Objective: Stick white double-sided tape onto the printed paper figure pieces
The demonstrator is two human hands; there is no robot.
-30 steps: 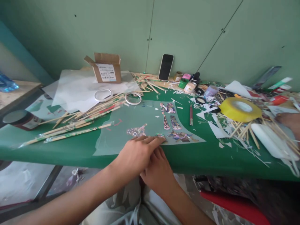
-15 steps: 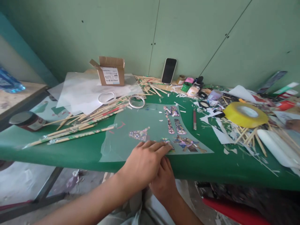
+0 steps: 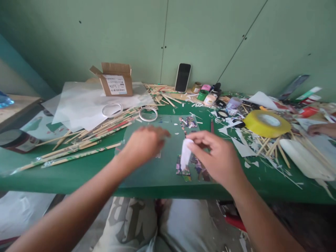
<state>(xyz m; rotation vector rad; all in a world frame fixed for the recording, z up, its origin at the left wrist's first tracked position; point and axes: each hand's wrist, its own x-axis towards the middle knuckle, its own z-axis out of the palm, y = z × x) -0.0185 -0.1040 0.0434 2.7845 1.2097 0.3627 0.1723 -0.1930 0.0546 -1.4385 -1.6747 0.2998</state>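
Two bare hands are hovering over the near part of the green bench [image 3: 65,178]. Right hand [image 3: 214,154]: grip is pinching a white paper strip [image 3: 186,152] at its top end, thumb against fingers; strip is hanging in front of a patterned cut-out [image 3: 179,168] on a clear sheet [image 3: 152,175]. Left hand [image 3: 144,143] is hanging over the sheet's left part, fingers bent.

Strip is looking thin, light and soft, probably creasing or tearing easily; a gentle pinch at one end is seeming the best hold. Sheet is looking floppy, maybe slippery, so flat pressure near an edge is likely suiting it.

Left hand is blurring and hiding its underside; can't tell whether its grip is holding anything. Strip's lower end: can't tell if it's touching the cut-out. Right hand is covering more patterned pieces.

Farther out, sticks [image 3: 81,154] are lying left, yellow tape [image 3: 252,122] right. Picture edge is cutting off a co-worker's hand [image 3: 321,129]. Box [image 3: 127,84] and phone [image 3: 183,77] are standing at the back; box label is reading too small.
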